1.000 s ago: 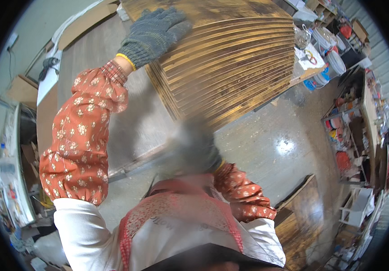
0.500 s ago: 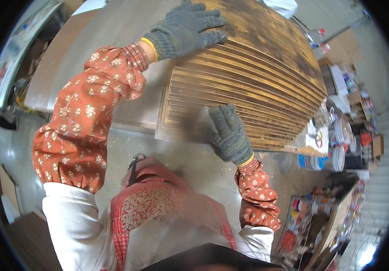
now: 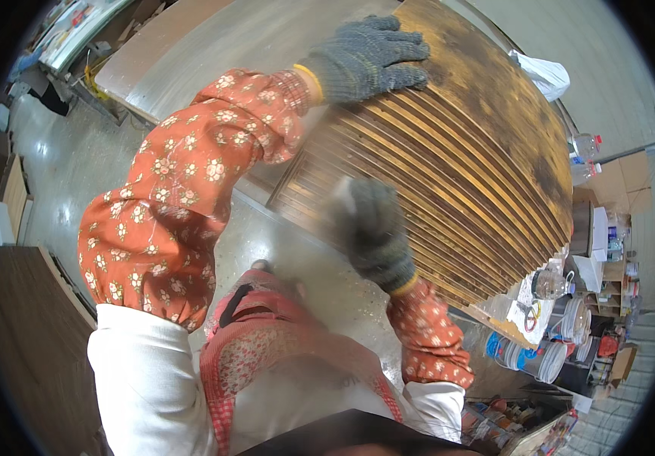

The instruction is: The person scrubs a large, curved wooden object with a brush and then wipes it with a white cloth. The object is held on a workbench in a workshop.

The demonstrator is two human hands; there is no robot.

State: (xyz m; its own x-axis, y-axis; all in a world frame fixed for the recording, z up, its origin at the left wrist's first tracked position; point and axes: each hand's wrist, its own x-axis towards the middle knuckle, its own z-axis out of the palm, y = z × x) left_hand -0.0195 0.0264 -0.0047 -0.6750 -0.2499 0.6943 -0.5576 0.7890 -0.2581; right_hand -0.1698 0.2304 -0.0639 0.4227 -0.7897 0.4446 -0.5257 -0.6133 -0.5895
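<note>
Brown boards (image 3: 495,99) lie under the left hand (image 3: 369,61), fingers spread; the right hand (image 3: 377,228) blurs over their edges, its fingers' hold unclear.

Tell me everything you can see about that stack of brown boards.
The stack of golden-brown, wood-look boards lies flat, right of centre in the upper view, next to a flat grey surface. Its top board has blackish blotches; below it, staggered edges show as narrow, stepped strips. The left hand in a grey knitted glove rests across its left edge. The similarly gloved right hand is over the nearer strips; blur hides whether it touches them.
</note>
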